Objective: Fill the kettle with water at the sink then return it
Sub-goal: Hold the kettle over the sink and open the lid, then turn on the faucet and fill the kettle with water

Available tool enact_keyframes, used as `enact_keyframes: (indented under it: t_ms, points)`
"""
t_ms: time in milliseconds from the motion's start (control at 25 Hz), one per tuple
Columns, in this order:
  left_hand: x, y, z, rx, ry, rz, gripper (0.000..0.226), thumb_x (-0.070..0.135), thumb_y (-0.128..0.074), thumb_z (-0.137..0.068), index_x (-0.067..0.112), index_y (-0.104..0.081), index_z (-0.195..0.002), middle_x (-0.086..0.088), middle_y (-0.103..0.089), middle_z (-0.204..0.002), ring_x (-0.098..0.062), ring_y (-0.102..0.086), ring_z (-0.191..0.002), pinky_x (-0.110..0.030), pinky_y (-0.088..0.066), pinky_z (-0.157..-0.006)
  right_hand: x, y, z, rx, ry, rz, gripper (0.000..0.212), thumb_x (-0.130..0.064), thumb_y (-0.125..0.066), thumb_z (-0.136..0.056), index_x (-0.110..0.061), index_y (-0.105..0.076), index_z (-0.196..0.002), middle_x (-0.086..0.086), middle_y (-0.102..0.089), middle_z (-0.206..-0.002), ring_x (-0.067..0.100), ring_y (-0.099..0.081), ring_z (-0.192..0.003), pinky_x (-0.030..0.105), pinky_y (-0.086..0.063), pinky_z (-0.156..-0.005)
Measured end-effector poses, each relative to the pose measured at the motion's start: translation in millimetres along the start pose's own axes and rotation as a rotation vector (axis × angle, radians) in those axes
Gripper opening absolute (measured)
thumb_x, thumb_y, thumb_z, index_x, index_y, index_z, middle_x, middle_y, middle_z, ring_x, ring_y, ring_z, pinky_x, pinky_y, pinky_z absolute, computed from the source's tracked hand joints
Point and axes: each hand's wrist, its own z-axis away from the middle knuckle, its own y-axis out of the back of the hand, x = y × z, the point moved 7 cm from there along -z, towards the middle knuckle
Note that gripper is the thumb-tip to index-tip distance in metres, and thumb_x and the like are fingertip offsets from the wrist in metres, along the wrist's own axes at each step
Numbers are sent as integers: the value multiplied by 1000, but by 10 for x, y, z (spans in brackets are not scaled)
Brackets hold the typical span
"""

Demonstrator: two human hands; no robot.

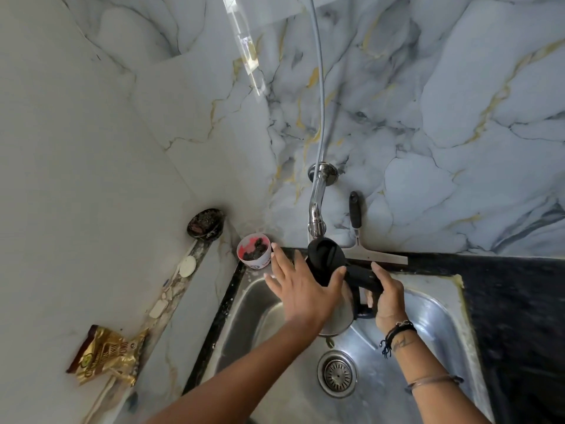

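Observation:
A steel kettle (342, 313) with a black lid and black handle hangs over the steel sink (428, 316), right under the chrome tap (316, 209). My right hand (386, 296) is closed around the kettle's handle. My left hand (301, 286) is spread flat, fingers apart, with its thumb against the raised black lid (325, 258). No water stream is visible from the tap.
A squeegee (363, 240) leans against the marble wall behind the sink. A red-and-white cup (253, 250) stands at the sink's back left corner. A dark bowl (205, 223) and a gold packet (107, 353) lie on the left ledge. The drain (337, 373) sits below the kettle. Black counter (513, 301) lies right.

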Motion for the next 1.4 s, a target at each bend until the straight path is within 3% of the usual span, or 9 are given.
enact_keyframes:
  t_ms: [120,320,640,760,880,1040,1160,1280,1400]
  points:
    - [62,-51,-1,-3,-73,103,66,63,-59,-83,19,-53,-131,-11,-1,-166,-26,7,-151,-53,7,-119,-3,-17,-11,-7,-3,-5,25,-37,-69,-77,-16,-68,-63,-5,-60,-49,8,-56,-45,18,-42,-42]
    - [407,-118,131,57,-285,11,50,48,-60,-80,27,-51,-125,-13,-2,-165,-31,2,-150,-54,10,-116,32,71,2,-10,-8,67,32,-41,-69,-78,-10,-74,-77,7,-71,-67,19,-64,-63,28,-50,-60]
    - [461,16,-55,50,-396,53,38,56,-46,-92,29,-69,-109,-10,-27,-160,-29,-13,-148,-56,5,-117,-4,119,-68,28,-4,-7,29,-43,-70,-74,-14,-68,-70,-5,-61,-49,7,-56,-44,17,-42,-41]
    - [348,181,-267,156,-294,250,51,49,-34,-99,21,-75,-89,-4,-45,-150,-23,-28,-141,-51,-9,-117,31,88,-140,56,-28,-59,27,-43,-73,-71,-16,-69,-65,-4,-61,-50,9,-56,-45,18,-42,-42]
    - [78,336,-548,314,-52,260,36,45,-49,-95,17,-72,-96,-3,-59,-129,-28,-45,-125,-45,-20,-106,33,25,-220,47,-31,-73,23,-39,-73,-72,-21,-72,-58,-5,-64,-54,10,-60,-50,20,-46,-47]
    - [116,184,-820,130,-27,-129,57,71,-58,-79,17,-77,-85,0,-66,-90,-27,-51,-101,-45,-30,-87,37,-67,-276,24,-38,-85,20,-36,-70,-74,-22,-75,-61,-4,-69,-62,14,-66,-63,26,-51,-62]
    - [298,116,-982,90,-64,-314,57,69,-61,-76,13,-68,-66,3,-52,-73,-27,-49,-94,-47,-31,-84,9,-98,-294,8,-24,-68,23,-38,-69,-73,-24,-73,-56,-6,-66,-56,10,-63,-57,23,-49,-55]
    - [363,55,-1084,45,-58,-257,42,49,-60,-76,16,-47,-54,5,-39,-62,-28,-50,-93,-43,-27,-79,19,-88,-311,0,-22,-55,27,-38,-69,-75,-22,-70,-54,-4,-63,-53,13,-60,-55,23,-47,-53]
    - [215,-18,-1205,-152,-51,-140,37,50,-63,-78,14,-57,-71,5,-46,-73,-30,-49,-106,-43,-30,-84,33,-103,-326,0,-45,-64,30,-38,-69,-76,-21,-68,-52,-4,-61,-50,11,-58,-49,21,-45,-48]
